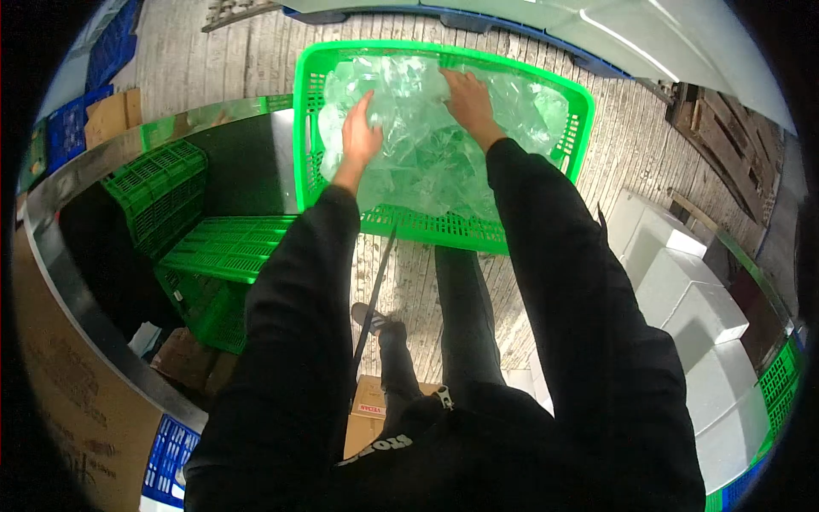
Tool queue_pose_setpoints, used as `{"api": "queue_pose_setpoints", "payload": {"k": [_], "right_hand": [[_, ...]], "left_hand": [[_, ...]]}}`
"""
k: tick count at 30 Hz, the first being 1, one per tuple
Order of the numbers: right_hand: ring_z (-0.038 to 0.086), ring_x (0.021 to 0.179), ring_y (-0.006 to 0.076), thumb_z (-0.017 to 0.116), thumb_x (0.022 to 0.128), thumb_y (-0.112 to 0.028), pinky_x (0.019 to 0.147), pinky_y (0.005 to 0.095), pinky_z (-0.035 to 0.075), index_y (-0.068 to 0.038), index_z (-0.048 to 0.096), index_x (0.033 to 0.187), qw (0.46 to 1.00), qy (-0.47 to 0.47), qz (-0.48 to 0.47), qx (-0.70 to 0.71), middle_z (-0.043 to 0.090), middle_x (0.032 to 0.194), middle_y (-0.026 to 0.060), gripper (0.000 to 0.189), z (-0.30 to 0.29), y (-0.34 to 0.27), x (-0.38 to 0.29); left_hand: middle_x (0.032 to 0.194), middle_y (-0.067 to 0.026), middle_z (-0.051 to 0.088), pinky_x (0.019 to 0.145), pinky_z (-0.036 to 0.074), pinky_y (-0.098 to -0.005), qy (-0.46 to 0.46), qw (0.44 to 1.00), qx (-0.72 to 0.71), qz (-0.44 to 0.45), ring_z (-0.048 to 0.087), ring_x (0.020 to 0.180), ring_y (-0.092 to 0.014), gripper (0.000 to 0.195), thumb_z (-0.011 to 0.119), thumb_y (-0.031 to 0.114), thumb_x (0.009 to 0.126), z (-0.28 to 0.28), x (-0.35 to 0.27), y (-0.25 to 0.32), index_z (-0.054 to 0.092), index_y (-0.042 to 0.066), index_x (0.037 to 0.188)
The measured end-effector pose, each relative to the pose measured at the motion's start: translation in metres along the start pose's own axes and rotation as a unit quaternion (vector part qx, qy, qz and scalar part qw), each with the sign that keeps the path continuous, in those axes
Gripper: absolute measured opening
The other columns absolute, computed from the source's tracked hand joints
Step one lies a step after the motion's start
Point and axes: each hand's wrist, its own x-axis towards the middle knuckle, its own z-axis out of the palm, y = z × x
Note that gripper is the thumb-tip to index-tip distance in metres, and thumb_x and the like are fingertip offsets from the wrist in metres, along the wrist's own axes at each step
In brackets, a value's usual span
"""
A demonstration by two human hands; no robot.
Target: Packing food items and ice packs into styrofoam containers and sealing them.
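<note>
In front of me is a large green plastic basket (441, 240) with slotted walls. Clear plastic bags or film (416, 160) fill much of it, and their contents cannot be made out. Over the left part of the plastic is my left hand (362, 136), thumb and fingers apart, with nothing seen in it. My right hand (469, 101) rests at the plastic near the basket's far side, fingers bent; whether it pinches the film is unclear.
Green crates (230, 246) stand at the left beside a metal-edged surface (115, 358). White foam boxes (691, 301) are stacked at the right, near a wooden pallet (729, 147). A cardboard box (366, 409) lies behind my feet. Blue pallet edges (461, 19) run along the far side.
</note>
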Motion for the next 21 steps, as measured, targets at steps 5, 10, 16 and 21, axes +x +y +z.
{"api": "queue_pose_setpoints", "payload": {"k": [5, 10, 16, 21], "right_hand": [[0.058, 0.111, 0.0241, 0.067, 0.082, -0.017, 0.093, 0.0337, 0.044, -0.011, 0.050, 0.132, 0.894, -0.011, 0.121, 0.431, 0.061, 0.122, 0.0099, 0.052, -0.074, 0.013, -0.077], [0.049, 0.120, 0.0245, 0.057, 0.091, -0.039, 0.101, 0.0420, 0.040, -0.017, 0.032, 0.146, 0.360, -0.171, 0.179, 0.900, 0.046, 0.139, 0.0100, 0.064, -0.266, -0.190, -0.187], [0.048, 0.120, 0.0292, 0.062, 0.086, -0.016, 0.099, 0.0494, 0.042, -0.002, 0.029, 0.143, 0.465, -0.181, 0.205, 0.842, 0.042, 0.139, 0.0147, 0.067, -0.349, -0.351, -0.311], [0.047, 0.124, 0.0372, 0.063, 0.082, -0.003, 0.081, 0.0440, 0.057, 0.000, 0.032, 0.140, 0.563, -0.350, -0.048, 0.747, 0.047, 0.132, 0.0167, 0.066, -0.481, -0.561, -0.377]], "left_hand": [[0.132, -0.0102, 0.051, 0.081, 0.052, -0.0388, -0.054, 0.736, -0.637, -0.223, 0.054, 0.113, -0.024, 0.060, 0.062, 0.007, 0.084, -0.083, -0.148, 0.086, 0.039, 0.009, 0.140], [0.139, -0.0173, 0.041, 0.102, 0.037, -0.0521, -0.017, 0.427, -0.871, -0.244, 0.045, 0.123, -0.033, 0.076, 0.051, 0.048, 0.090, -0.275, -0.357, 0.156, 0.019, 0.009, 0.148], [0.133, -0.0154, 0.047, 0.092, 0.049, -0.0487, -0.035, 0.534, -0.827, -0.173, 0.052, 0.119, -0.031, 0.047, 0.054, 0.017, 0.093, -0.444, -0.536, 0.233, 0.039, 0.004, 0.136], [0.117, -0.0091, 0.059, 0.088, 0.050, -0.0337, 0.172, 0.802, -0.560, -0.119, 0.059, 0.105, -0.020, 0.050, 0.070, 0.005, 0.077, -0.579, -0.740, 0.213, 0.052, 0.004, 0.124]]}}
